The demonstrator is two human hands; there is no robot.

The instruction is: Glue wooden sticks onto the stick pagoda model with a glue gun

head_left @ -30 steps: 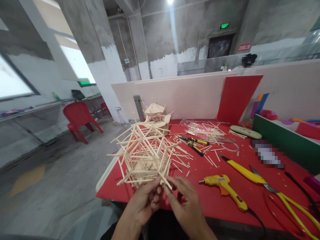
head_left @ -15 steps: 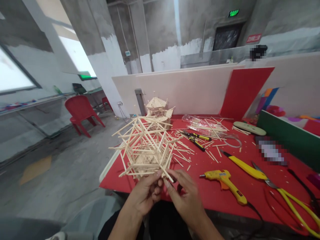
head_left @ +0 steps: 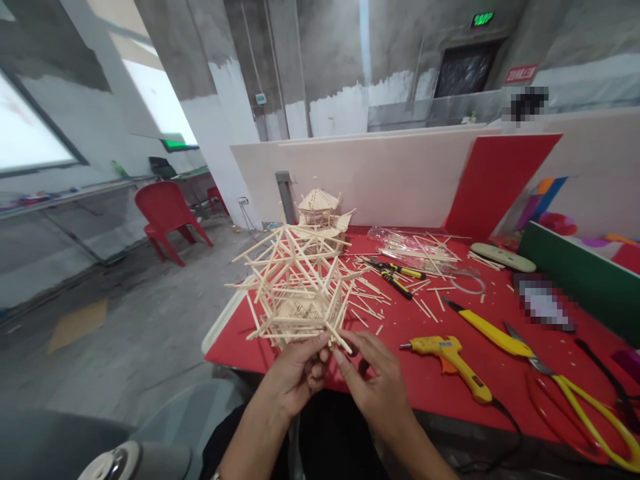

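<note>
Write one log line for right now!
left hand: touching near corner of stick frame | right hand: there too | glue gun: lying on red table

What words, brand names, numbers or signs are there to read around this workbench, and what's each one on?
No text here reads clearly.
Green lit sign above the dark doorway: characters too blurred to read.
Red sign on the wall to the doorway's right: pale characters, too blurred.
Yellow glue gun: label print too small.
Stick model: dark marks inside; I can't tell whether they are writing.
</note>
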